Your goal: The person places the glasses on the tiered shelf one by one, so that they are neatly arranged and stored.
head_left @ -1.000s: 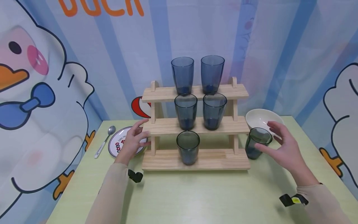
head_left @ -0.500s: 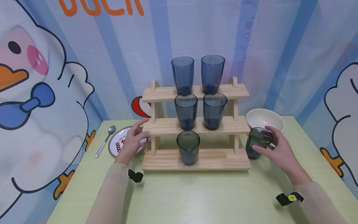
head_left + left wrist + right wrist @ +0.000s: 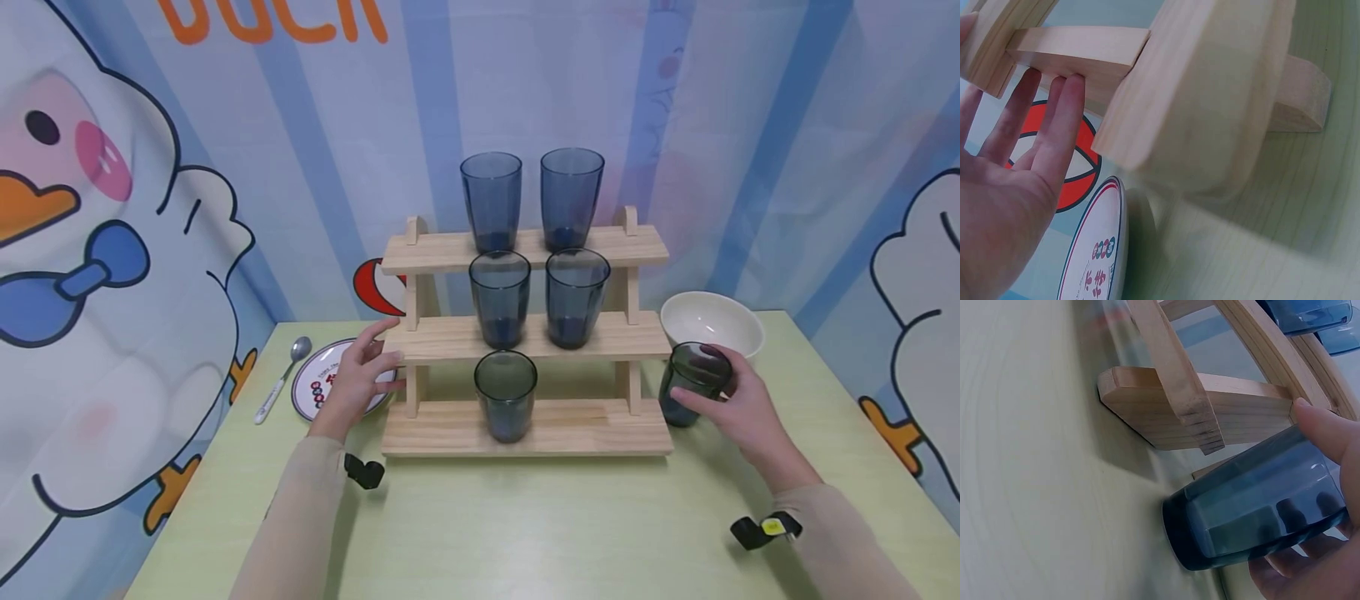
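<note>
In the head view my right hand (image 3: 750,408) grips a dark blue-grey glass (image 3: 686,404) standing on the table, right of the wooden shelf rack (image 3: 525,429). The right wrist view shows the thumb on one side of this glass (image 3: 1254,506) and fingers round the other, with fingertips seen through its wall. My left hand (image 3: 354,387) touches the rack's left end. Its fairly straight fingers (image 3: 1066,119) rest against the wooden upright (image 3: 1079,47) in the left wrist view. Two glasses (image 3: 491,200) stand on the top shelf, two (image 3: 501,300) on the middle and one (image 3: 506,400) on the bottom.
A white bowl (image 3: 708,312) stands behind the held glass. Left of the rack lie a printed plate (image 3: 311,383), partly behind the left hand, and a spoon (image 3: 279,383). A duck-patterned cloth (image 3: 337,167) hangs behind the table.
My right hand has moved left onto the glass, and its thumb and fingers have closed round it. The glass stays in place. The left hand has not visibly moved.
</note>
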The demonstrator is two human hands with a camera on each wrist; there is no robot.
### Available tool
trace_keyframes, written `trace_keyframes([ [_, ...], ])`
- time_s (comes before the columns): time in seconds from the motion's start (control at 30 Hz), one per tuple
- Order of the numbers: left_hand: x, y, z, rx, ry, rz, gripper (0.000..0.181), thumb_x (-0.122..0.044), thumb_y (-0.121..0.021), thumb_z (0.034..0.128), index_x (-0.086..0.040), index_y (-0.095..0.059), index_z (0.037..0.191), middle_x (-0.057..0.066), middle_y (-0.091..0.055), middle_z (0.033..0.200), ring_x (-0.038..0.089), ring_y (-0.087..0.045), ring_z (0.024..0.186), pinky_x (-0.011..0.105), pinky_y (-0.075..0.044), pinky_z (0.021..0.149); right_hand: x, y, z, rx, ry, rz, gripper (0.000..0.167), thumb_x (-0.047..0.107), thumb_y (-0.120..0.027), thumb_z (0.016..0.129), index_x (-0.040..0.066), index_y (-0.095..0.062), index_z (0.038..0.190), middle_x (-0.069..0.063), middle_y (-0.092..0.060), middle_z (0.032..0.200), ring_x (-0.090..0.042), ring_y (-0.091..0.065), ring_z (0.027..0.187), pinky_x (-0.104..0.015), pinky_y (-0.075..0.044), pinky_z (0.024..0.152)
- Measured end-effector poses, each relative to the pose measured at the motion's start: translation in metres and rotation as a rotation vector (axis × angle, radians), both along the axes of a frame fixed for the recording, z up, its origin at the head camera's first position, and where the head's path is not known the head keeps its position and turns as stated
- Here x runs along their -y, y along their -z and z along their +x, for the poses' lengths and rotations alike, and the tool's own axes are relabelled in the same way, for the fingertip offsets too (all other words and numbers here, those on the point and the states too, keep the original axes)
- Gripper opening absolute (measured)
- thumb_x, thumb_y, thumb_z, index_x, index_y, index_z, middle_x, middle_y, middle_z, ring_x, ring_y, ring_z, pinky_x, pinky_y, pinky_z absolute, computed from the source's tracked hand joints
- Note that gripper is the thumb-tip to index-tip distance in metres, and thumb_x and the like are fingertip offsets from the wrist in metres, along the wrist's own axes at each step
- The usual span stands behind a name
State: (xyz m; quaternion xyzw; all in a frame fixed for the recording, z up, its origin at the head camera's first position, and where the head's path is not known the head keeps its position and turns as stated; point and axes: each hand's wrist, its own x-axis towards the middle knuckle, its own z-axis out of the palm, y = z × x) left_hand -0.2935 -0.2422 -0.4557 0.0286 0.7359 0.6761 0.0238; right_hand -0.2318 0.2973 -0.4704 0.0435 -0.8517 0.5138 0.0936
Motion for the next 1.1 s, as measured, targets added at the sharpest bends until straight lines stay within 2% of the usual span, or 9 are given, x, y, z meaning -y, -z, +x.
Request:
trace_keyframes([
  [0.3,0.000,0.000,0.000,0.002,0.007,0.014,0.058,-0.023,-0.067,0.1027,-0.031,-0.047,0.157,0.017,-0.052,0.151,0.040,-0.060,0.128,0.053,-0.062,0.092,0.000,0.002,0.002,0.000,0.034,-0.023,0.083,0.021,-0.083,0.092,0.002,-0.036,0.158,-0.023,-0.050,0.147,-0.005,-0.052,0.111,-0.009,-0.051,0.078],
  [0.8,0.000,0.000,0.000,0.000,0.003,0.023,0.058,-0.023,-0.066,0.1027,-0.030,-0.047,0.157,0.018,-0.050,0.153,0.042,-0.059,0.130,0.053,-0.062,0.092,-0.009,0.000,0.013,0.013,0.092,-0.022,0.082,0.025,-0.084,0.092,0.009,-0.040,0.159,-0.014,-0.053,0.142,0.001,-0.055,0.105,-0.011,-0.054,0.076],
  [1.1,0.000,0.000,0.000,0.006,-0.004,0.007,0.058,-0.024,-0.067,0.1023,-0.032,-0.047,0.157,0.017,-0.050,0.154,0.042,-0.058,0.132,0.052,-0.062,0.092,-0.013,-0.015,0.027,0.027,0.116,-0.017,0.084,0.024,-0.084,0.091,0.015,-0.039,0.161,-0.009,-0.052,0.142,0.000,-0.054,0.106,-0.013,-0.055,0.074],
])
